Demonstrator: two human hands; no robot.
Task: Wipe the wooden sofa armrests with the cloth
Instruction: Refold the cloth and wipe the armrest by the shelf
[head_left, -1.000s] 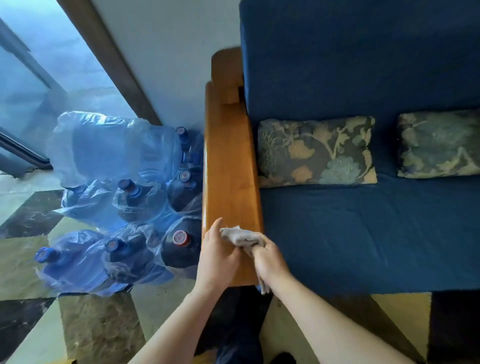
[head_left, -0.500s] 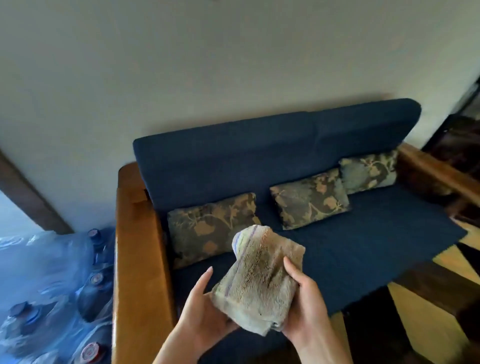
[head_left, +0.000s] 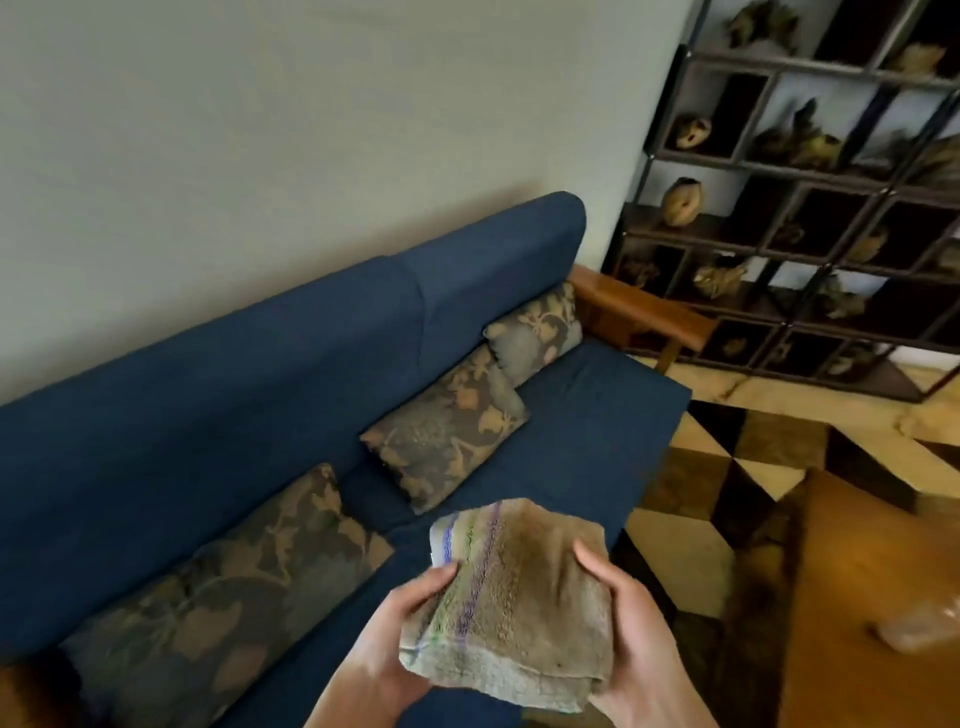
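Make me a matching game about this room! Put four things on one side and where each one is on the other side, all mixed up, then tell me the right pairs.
Things:
1. cloth
2. far wooden armrest
3. patterned cushions
4. dark shelf unit

Places:
A. leaning against the blue sofa's backrest
B. held between the left hand and right hand
C. beyond the sofa's far end, full of ornaments
D. at the sofa's far end, next to the last cushion

Pairs: 1-B, 2-D, 3-A, 4-C
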